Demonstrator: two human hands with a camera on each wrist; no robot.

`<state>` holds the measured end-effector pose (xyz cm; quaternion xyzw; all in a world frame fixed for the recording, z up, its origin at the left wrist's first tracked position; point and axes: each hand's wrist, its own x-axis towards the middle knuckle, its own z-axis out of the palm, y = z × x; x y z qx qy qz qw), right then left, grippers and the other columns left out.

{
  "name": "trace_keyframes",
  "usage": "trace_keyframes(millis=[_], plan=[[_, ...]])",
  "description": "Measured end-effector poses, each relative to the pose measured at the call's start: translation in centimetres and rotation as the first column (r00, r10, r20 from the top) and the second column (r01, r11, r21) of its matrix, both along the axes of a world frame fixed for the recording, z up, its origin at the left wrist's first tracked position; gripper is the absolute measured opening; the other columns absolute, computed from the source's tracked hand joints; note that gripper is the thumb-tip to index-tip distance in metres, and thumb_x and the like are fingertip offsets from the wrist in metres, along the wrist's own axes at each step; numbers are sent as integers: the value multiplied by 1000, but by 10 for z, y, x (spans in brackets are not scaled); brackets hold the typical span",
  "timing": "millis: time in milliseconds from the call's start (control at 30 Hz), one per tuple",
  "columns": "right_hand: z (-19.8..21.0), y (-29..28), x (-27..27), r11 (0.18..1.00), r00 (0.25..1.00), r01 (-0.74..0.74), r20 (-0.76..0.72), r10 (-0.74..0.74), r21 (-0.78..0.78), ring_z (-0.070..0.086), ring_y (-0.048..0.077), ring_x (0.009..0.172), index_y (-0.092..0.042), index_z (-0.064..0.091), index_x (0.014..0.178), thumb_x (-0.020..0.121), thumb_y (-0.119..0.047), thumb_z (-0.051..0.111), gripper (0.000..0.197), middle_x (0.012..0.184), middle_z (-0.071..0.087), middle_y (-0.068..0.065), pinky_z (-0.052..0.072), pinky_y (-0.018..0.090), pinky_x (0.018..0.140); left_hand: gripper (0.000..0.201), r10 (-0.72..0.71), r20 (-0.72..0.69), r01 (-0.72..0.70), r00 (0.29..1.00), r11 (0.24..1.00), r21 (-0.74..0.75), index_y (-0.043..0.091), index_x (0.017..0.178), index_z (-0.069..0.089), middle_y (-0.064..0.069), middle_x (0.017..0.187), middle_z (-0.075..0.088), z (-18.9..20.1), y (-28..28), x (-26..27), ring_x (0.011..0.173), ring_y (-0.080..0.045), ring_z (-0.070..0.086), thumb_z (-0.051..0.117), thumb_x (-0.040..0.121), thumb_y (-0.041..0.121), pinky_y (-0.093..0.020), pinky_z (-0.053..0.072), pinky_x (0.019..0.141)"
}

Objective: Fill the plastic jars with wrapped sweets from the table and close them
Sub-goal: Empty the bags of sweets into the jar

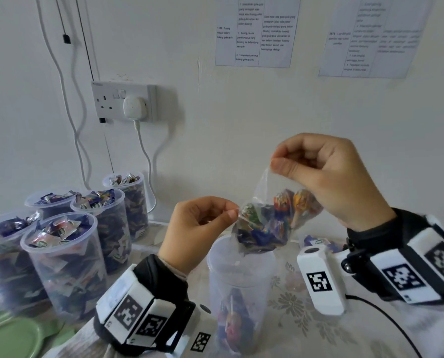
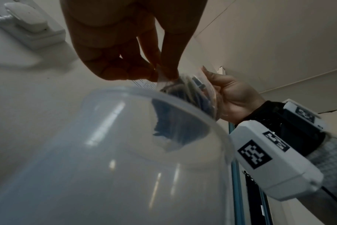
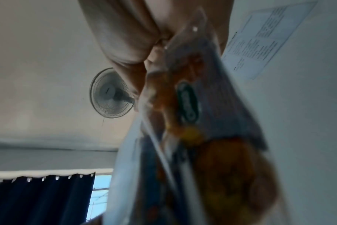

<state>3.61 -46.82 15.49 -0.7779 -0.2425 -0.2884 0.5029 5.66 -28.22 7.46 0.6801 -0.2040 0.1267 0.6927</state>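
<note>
A clear plastic bag (image 1: 272, 218) of wrapped lollipops hangs over the mouth of an open plastic jar (image 1: 239, 288) on the table. My left hand (image 1: 202, 223) pinches the bag's lower left edge. My right hand (image 1: 321, 171) pinches its upper corner, higher up. The bag's bottom end dips just into the jar's rim (image 2: 164, 100). A few sweets lie at the bottom of the jar. In the left wrist view my left hand's fingertips (image 2: 144, 73) pinch the film above the rim. The right wrist view shows the bag (image 3: 202, 121) blurred and close under my right hand.
Several open jars (image 1: 63, 264) packed with wrapped sweets stand at the left. Green lids (image 1: 11, 337) lie at the front left. A wall socket with a charger (image 1: 135, 107) and hanging cables sits behind. More sweets (image 1: 319, 244) lie on the flowered tablecloth behind my right wrist.
</note>
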Motion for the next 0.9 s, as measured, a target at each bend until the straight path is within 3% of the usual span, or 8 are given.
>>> trace_keyframes(millis=[67, 167, 233, 367, 533, 633, 767, 900], plan=[[-1, -1, 0, 972, 994, 101, 52, -92, -212, 55, 23, 58, -21, 63, 81, 86, -11, 66, 11, 74, 67, -13, 47, 25, 60, 11, -8, -8, 8, 1000, 1000, -25, 7, 73, 70, -1, 69, 71, -1, 0, 0, 67, -9, 63, 66, 79, -1, -18, 52, 70], [-2, -9, 2, 842, 943, 316, 243, -227, -438, 50, 11, 48, -21, 46, 89, 96, -17, 50, 9, 73, 67, -10, 37, 19, 48, 15, 6, -28, -8, 1000, 998, -67, 8, 72, 68, 7, 61, 68, -4, 2, 0, 60, 1, 60, 64, 80, -3, -10, 48, 63], [-3, -13, 2, 803, 924, 369, 282, -260, -468, 49, 4, 45, -22, 41, 91, 97, -17, 47, 9, 68, 68, -6, 34, 17, 46, 15, 17, -40, -19, 999, 997, -75, 8, 72, 68, 8, 60, 67, -5, 3, 1, 59, 2, 59, 63, 80, -4, -9, 47, 62], [-6, -17, 1, 937, 982, 175, -13, -188, -301, 49, 9, 40, -14, 49, 88, 94, -12, 53, 7, 65, 70, -1, 43, 16, 47, 16, 18, -52, -22, 998, 996, -85, 8, 71, 67, 9, 57, 66, -4, 2, 0, 55, 3, 57, 62, 81, -4, -8, 45, 58], [-1, -31, -4, 980, 948, -97, -317, 38, -173, 67, 19, 65, -12, 64, 95, 79, 3, 69, 22, 78, 73, 4, 53, 20, 59, 16, 33, -82, -42, 996, 993, -113, 7, 72, 65, 10, 52, 62, -5, 3, 2, 49, 4, 54, 60, 83, -4, -7, 42, 52], [-3, -34, -3, 966, 976, -9, -211, -47, -259, 67, 4, 67, -15, 70, 83, 76, -2, 74, 16, 78, 73, -5, 46, 8, 60, 14, 15, -80, -25, 997, 992, -121, 6, 72, 66, 9, 52, 63, -6, 4, 3, 49, 4, 54, 62, 82, -3, -7, 43, 52], [-7, -32, -1, 899, 972, 236, 86, -220, -369, 61, 3, 72, -24, 67, 77, 82, -15, 70, 11, 74, 69, -13, 37, 5, 59, 13, -4, -56, -2, 998, 993, -119, 7, 73, 69, 7, 58, 67, -9, 4, 5, 53, 3, 56, 64, 79, -3, -8, 44, 54], [-14, -21, 2, 914, 946, 300, 209, -248, -274, 57, -9, 63, -12, 65, 80, 83, -7, 69, 7, 72, 67, -15, 34, 2, 57, 6, -44, -37, 39, 998, 992, -123, 8, 74, 71, 0, 67, 72, -9, 3, 5, 63, -6, 63, 68, 69, 9, -14, 51, 64]])
